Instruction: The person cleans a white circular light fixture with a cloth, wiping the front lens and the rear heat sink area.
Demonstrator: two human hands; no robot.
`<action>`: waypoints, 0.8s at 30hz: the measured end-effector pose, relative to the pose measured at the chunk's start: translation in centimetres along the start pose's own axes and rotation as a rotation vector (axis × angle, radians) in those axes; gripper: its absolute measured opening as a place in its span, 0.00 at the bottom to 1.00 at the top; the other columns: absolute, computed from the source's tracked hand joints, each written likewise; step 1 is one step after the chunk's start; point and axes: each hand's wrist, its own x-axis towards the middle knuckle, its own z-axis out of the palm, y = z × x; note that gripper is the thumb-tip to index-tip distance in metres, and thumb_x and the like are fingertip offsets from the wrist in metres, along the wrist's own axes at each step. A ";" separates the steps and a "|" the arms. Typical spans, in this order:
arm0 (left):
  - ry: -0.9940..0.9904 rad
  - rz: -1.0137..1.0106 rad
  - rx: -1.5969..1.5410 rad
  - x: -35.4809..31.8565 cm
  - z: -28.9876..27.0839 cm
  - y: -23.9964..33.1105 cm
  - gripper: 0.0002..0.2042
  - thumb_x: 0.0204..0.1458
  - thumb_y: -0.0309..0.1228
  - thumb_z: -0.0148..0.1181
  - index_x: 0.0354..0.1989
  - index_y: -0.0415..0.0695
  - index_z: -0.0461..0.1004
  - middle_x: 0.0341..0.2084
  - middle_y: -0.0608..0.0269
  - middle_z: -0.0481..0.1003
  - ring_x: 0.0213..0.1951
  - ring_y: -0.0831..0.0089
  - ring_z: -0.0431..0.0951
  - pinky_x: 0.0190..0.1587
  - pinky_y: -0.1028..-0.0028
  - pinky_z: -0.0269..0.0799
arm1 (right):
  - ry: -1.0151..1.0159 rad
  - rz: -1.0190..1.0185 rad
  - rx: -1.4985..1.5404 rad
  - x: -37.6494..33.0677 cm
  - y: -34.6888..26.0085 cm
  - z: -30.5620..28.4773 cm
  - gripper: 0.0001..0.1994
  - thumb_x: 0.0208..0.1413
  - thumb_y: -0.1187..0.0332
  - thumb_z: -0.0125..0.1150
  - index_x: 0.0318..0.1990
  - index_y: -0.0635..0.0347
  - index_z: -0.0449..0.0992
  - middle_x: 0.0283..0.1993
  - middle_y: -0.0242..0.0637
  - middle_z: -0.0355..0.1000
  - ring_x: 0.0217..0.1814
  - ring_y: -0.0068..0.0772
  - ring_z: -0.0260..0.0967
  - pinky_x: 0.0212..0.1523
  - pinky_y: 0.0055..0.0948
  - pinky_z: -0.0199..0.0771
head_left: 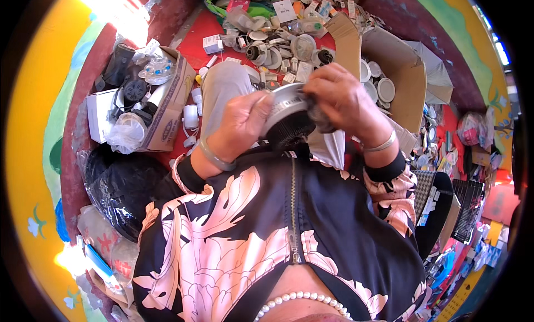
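My left hand [243, 119] is closed on a round light fixture [282, 106] with a pale rim and a dark ribbed underside, its thumb lying over the rim. The fixture is tilted, held over my lap in front of my jacket. Against its right edge, my right hand [340, 94] has its fingers curled together, smeared by motion. Something dark shows under those fingers [321, 120]; I cannot make out whether it is a separate piece. Beyond my hands lies a heap of lamp parts [272, 52], with round discs, sockets and small boxes.
An open cardboard box [392, 72] to the right holds round white discs [385, 90]. On the left, another carton [169, 108] is packed with black and clear items. A black plastic bag [119, 186] lies nearer me. Red cloth [203, 35] shows under the heap.
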 end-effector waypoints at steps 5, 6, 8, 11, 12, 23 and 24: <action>0.090 0.057 -0.045 -0.5 -1.4 -0.4 0.14 0.61 0.34 0.48 0.28 0.36 0.70 0.16 0.68 0.65 0.21 0.81 0.62 0.23 0.78 0.58 | 0.301 0.358 0.171 -2.7 2.5 -3.9 0.07 0.48 0.81 0.54 0.34 0.64 0.75 0.34 0.36 0.73 0.38 0.29 0.71 0.40 0.26 0.70; 0.128 0.018 -0.157 -0.8 -1.6 -1.1 0.14 0.61 0.34 0.48 0.28 0.36 0.70 0.17 0.69 0.65 0.22 0.81 0.62 0.24 0.78 0.58 | 0.423 0.447 0.252 -3.5 2.7 -4.5 0.06 0.50 0.81 0.53 0.35 0.65 0.75 0.35 0.33 0.74 0.39 0.24 0.71 0.41 0.23 0.70; 0.192 -0.059 -0.386 -1.1 -1.9 -2.5 0.15 0.61 0.35 0.47 0.28 0.37 0.70 0.18 0.72 0.66 0.23 0.81 0.62 0.25 0.79 0.58 | 0.639 0.557 0.632 -4.8 2.2 -5.1 0.07 0.54 0.82 0.51 0.38 0.67 0.74 0.37 0.32 0.73 0.39 0.20 0.70 0.41 0.19 0.70; 0.229 -0.095 -0.669 -1.0 -2.1 -2.0 0.15 0.62 0.35 0.45 0.39 0.33 0.72 0.31 0.61 0.75 0.33 0.75 0.74 0.35 0.77 0.69 | 0.727 0.602 0.904 -6.8 2.6 -5.3 0.08 0.55 0.81 0.51 0.41 0.68 0.72 0.37 0.35 0.74 0.37 0.21 0.71 0.41 0.19 0.71; 0.249 -0.097 -0.747 -0.9 -2.0 -1.5 0.16 0.62 0.35 0.44 0.42 0.32 0.72 0.34 0.58 0.76 0.36 0.73 0.76 0.38 0.76 0.72 | 0.708 0.612 0.941 -7.1 2.5 -5.0 0.08 0.54 0.82 0.51 0.41 0.68 0.72 0.37 0.35 0.74 0.37 0.21 0.71 0.41 0.19 0.71; 0.245 -0.101 -0.673 -0.9 -1.5 -0.7 0.18 0.62 0.37 0.43 0.43 0.32 0.72 0.33 0.56 0.76 0.34 0.74 0.76 0.37 0.78 0.71 | 0.339 0.401 0.546 -3.2 -2.6 -0.7 0.05 0.44 0.80 0.62 0.31 0.65 0.76 0.32 0.33 0.73 0.36 0.24 0.70 0.39 0.21 0.68; 0.229 -0.097 -0.676 -1.2 -1.3 -1.0 0.18 0.62 0.37 0.43 0.42 0.32 0.72 0.32 0.58 0.76 0.33 0.76 0.75 0.35 0.79 0.70 | 0.281 0.399 0.430 -2.5 -3.5 -0.6 0.06 0.42 0.80 0.63 0.30 0.65 0.76 0.32 0.36 0.73 0.35 0.29 0.71 0.38 0.24 0.69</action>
